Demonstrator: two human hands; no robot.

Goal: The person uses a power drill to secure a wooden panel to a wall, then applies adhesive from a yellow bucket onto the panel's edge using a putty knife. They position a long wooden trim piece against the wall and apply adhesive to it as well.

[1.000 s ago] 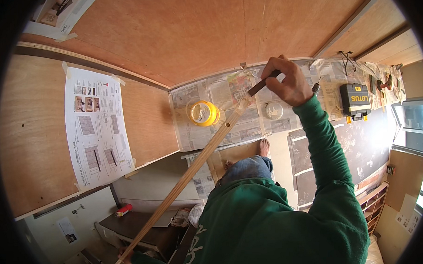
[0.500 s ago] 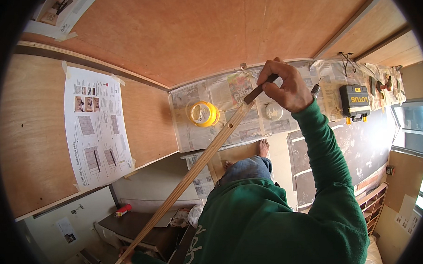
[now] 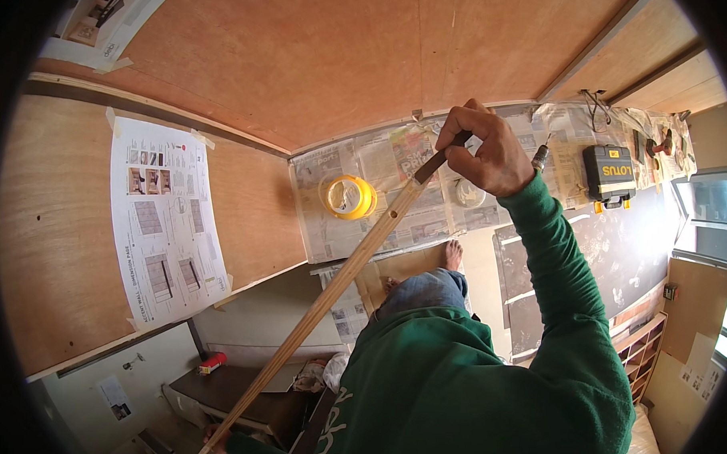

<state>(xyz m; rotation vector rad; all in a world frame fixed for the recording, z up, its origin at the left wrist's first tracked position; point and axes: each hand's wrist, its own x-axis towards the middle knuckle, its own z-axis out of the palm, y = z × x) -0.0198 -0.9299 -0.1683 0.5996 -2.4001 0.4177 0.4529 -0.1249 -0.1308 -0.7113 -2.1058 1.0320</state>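
A long, narrow wooden strip (image 3: pixel 329 291) slants across the view from lower left to upper middle, with a dark knot near its upper end. My left hand (image 3: pixel 217 440), partly cut off from sight by the sleeve, is closed around its lower end. In my right hand (image 3: pixel 486 151) a small dark brown flat piece (image 3: pixel 431 166) is pinched between thumb and fingers. It looks like folded sandpaper, though its kind is not certain. Its lower edge lies against the strip's upper end.
A yellow tub (image 3: pixel 350 198) and a clear round lid (image 3: pixel 469 193) stand on newspaper (image 3: pixel 315 231). Further right are a drill (image 3: pixel 540 158) and a black tool case (image 3: pixel 609 173). Plywood panels (image 3: pixel 305 57) rise ahead; a printed sheet (image 3: pixel 167 220) is taped at left.
My right hand has shifted slightly left, and the dark brown piece now overlaps the strip's upper end a little more. My left hand keeps its hold.
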